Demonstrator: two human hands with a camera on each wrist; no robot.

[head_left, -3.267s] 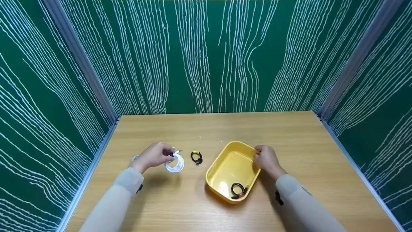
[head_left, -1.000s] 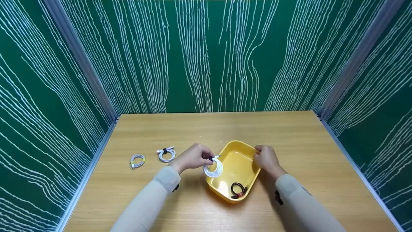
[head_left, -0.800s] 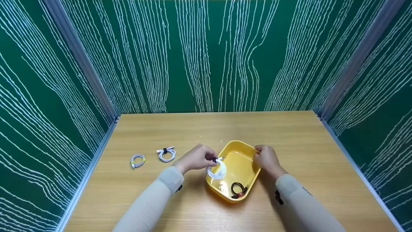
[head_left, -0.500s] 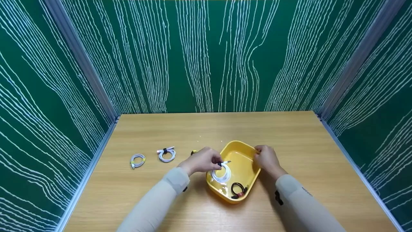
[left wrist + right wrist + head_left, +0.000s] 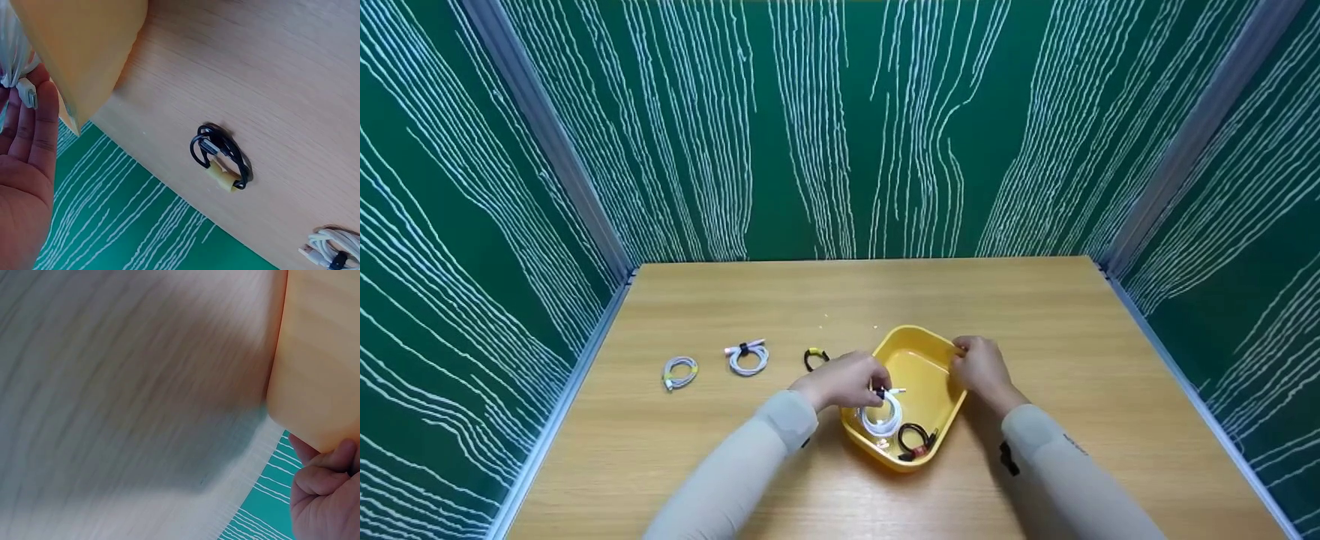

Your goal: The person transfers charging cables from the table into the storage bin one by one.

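Note:
My left hand point(image 5: 851, 380) pinches a coiled white USB cable point(image 5: 882, 417) at its dark tie, reaching over the left side of the yellow bin point(image 5: 911, 330). In the left wrist view the cable's plug point(image 5: 27, 93) pokes out near the fingers, beside the bin's wall. Inside the bin, close to the white coil, lies a black coiled cable point(image 5: 913, 439) with a red tie. My right hand point(image 5: 981, 373) grips the bin's right rim. The right wrist view shows its curled fingers point(image 5: 320, 481) at the bin's corner.
Left of the bin lies a black coiled cable with a yellow tie point(image 5: 222, 157), partly behind my left hand in the head view. Farther left are a white coil with a black tie point(image 5: 748, 358) and one with a yellow tie point(image 5: 680, 373). Green walls enclose the wooden table point(image 5: 720, 300).
My left hand has carried the white cable from the table's left side rightward over the rim and down into the bin. My right hand and the bin have stayed in place.

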